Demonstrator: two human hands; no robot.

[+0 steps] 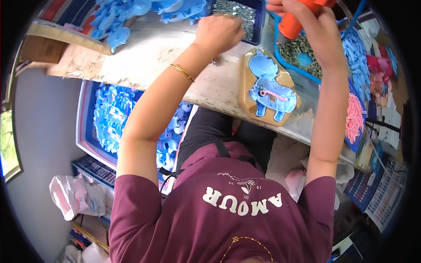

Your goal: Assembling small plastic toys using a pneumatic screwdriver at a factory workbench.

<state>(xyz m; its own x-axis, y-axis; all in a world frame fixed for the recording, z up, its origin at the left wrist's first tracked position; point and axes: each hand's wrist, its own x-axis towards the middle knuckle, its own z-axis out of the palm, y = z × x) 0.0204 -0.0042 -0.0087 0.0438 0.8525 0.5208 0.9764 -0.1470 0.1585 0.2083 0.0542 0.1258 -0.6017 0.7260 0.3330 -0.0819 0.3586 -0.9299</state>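
My right hand (322,35) is wrapped round an orange power screwdriver (291,25), its tip pointing down and left above a blue-rimmed tray of small metal parts. My left hand (219,33) is closed, knuckles up, at the near left edge of a dark blue tray (262,22) full of small silvery parts that look like screws. Its fingertips are hidden, so what they hold does not show. Between my arms, a light blue animal-shaped plastic shell (272,94) rests in a tan fixture (245,103). A pink strip and a small round part lie inside the shell.
Blue plastic shells (116,22) lie at the far left of the worktable (153,52). Below its edge, a large bin (81,127) holds many blue pieces. On the right are the blue-rimmed tray (305,78), pink strips (354,116) and blue parts (355,61).
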